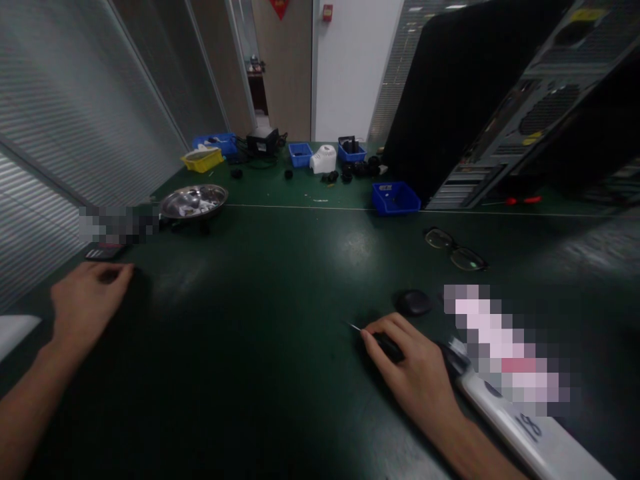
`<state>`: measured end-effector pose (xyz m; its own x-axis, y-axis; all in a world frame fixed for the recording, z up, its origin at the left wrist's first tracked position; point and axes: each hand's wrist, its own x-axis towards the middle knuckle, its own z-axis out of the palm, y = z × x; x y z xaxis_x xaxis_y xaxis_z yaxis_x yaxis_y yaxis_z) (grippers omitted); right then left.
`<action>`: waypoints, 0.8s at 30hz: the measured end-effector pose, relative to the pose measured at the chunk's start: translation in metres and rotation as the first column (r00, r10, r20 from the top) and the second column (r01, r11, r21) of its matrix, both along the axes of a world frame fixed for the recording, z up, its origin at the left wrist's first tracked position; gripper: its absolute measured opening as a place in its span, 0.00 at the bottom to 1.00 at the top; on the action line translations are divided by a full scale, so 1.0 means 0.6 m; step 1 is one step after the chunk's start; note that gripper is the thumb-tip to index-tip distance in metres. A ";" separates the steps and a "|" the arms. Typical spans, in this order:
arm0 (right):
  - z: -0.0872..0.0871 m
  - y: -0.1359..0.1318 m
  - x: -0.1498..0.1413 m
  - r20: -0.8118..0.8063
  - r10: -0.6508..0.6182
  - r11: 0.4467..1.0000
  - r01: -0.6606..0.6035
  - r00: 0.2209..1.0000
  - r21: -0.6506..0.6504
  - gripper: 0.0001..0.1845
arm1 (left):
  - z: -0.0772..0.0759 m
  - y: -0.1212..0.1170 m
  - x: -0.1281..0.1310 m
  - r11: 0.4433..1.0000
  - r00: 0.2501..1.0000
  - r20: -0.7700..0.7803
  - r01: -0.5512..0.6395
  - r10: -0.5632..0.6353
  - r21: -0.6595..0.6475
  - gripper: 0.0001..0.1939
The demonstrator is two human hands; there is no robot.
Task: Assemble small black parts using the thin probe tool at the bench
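My right hand [407, 363] is closed round the black handle of a small screwdriver [387, 347], low over the green table. Its thin metal shaft points left, away from the fingers. Beyond the knuckles lies a round black object [415, 302], and beside the wrist a long white object marked 18 [533, 427]. At the far left, my left hand [93, 293] hovers at or just above the table with thumb and forefinger pinched together. Whether anything sits between those fingertips is too small to make out. A dark flat object [105, 251] is just beyond that hand.
A steel bowl [193, 193] with small white pieces stands at the left. Eyeglasses [457, 250] lie at the right, near a blue bin [395, 199]. Along the back are a yellow tray [203, 160], a white rounded part [324, 160] and a large black computer case [465, 87].
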<state>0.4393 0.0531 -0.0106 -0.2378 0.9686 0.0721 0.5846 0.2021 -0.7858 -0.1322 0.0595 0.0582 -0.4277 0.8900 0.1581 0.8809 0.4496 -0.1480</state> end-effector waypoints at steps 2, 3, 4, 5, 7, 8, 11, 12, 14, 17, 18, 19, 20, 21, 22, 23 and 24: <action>0.001 0.000 0.000 -0.002 0.002 1.000 -0.002 1.000 -0.014 0.13 | 0.000 0.004 -0.003 0.999 0.999 0.034 -0.016 0.015 0.029 0.32; 0.001 0.000 0.000 -0.004 0.005 1.000 -0.005 1.000 -0.022 0.13 | 0.000 0.006 -0.003 0.999 0.998 0.060 -0.032 0.030 0.037 0.32; 0.001 0.000 0.000 -0.006 0.006 1.000 -0.007 1.000 -0.027 0.13 | 0.001 0.007 -0.001 0.998 0.995 0.091 -0.051 0.048 0.037 0.33; 0.000 0.000 0.000 -0.007 0.008 1.000 -0.008 1.000 -0.030 0.13 | 0.003 0.008 0.002 0.997 0.991 0.116 -0.066 0.062 0.032 0.33; -0.001 -0.001 0.001 -0.005 0.011 1.000 -0.011 1.000 -0.028 0.14 | 0.007 0.010 0.009 0.997 0.990 0.122 -0.071 0.069 0.017 0.32; -0.001 -0.001 0.002 -0.004 0.013 1.000 -0.013 1.000 -0.026 0.14 | 0.009 0.011 0.012 0.998 0.993 0.101 -0.063 0.061 0.008 0.31; -0.003 -0.001 0.002 -0.003 0.010 0.999 -0.010 1.000 -0.033 0.14 | 0.014 0.006 0.014 0.999 1.000 0.015 -0.011 0.012 -0.051 0.29; -0.003 -0.001 0.002 -0.005 0.007 0.999 -0.007 1.000 -0.036 0.14 | 0.015 0.003 0.010 0.997 1.000 0.002 0.007 -0.007 -0.082 0.28; -0.002 0.000 0.001 -0.012 0.006 0.999 -0.007 1.000 -0.039 0.14 | 0.015 -0.004 -0.002 0.993 0.999 -0.008 0.043 -0.044 -0.111 0.27; 0.000 0.001 0.000 -0.015 0.005 0.999 -0.005 1.000 -0.033 0.13 | 0.014 -0.003 -0.017 0.991 0.995 0.007 0.099 -0.099 -0.085 0.26; 0.001 0.001 0.000 -0.013 -0.001 1.000 0.001 1.000 -0.030 0.12 | 0.013 0.002 -0.015 0.991 0.993 0.016 0.114 -0.113 -0.073 0.25; 0.002 0.001 0.000 -0.011 -0.009 1.000 0.009 1.000 -0.028 0.12 | 0.014 0.009 -0.005 0.990 0.991 0.027 0.130 -0.128 -0.063 0.25; 0.003 0.001 -0.001 -0.010 -0.015 1.000 0.014 1.000 -0.028 0.12 | 0.014 0.018 0.012 0.988 0.988 0.044 0.149 -0.147 -0.050 0.25; 0.003 0.001 -0.001 -0.012 -0.019 0.999 0.018 1.000 -0.029 0.12 | 0.016 0.027 0.038 0.984 0.982 0.068 0.178 -0.176 -0.026 0.24; 0.004 0.001 -0.001 -0.015 -0.018 0.999 0.018 1.000 -0.031 0.12 | 0.017 0.035 0.074 0.975 0.970 0.103 0.222 -0.221 0.006 0.23; 0.004 0.001 -0.001 -0.018 -0.016 0.999 0.015 1.000 -0.035 0.12 | 0.018 0.041 0.118 0.959 0.946 0.152 0.281 -0.285 0.048 0.21; 0.004 0.001 0.000 -0.021 -0.012 0.999 0.011 1.000 -0.038 0.12 | 0.017 0.044 0.170 0.930 0.902 0.226 0.357 -0.367 0.087 0.20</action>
